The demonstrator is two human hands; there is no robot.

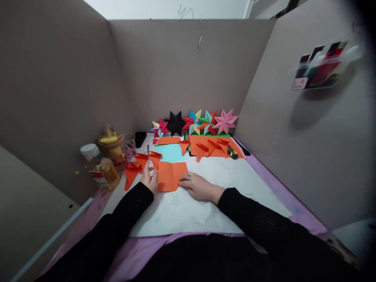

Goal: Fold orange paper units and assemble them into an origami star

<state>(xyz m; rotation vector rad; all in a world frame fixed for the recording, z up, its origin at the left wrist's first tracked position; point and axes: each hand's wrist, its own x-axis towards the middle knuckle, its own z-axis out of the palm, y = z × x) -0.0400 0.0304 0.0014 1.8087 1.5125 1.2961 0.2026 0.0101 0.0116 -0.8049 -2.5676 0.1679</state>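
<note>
An orange paper sheet (168,177) with a crease down its middle lies on the white board (205,217). Its lower right corner is folded in, under the fingertips of my right hand (197,185), which are pressed together on the paper. My left hand (150,178) is at the sheet's left edge, thumb and fingers apart, beside folded orange pieces (132,172). More folded orange pieces (202,149) rest on orange sheets (195,141) behind. A light blue sheet (170,152) lies just beyond the creased paper.
Several paper stars, one pink (226,121) and one black (176,123), stand along the back panel. At left are a bottle (102,170), a lidded cup (113,147), a clear cup (129,143) and a black phone (140,139). A yellow-black cutter (232,152) lies at right.
</note>
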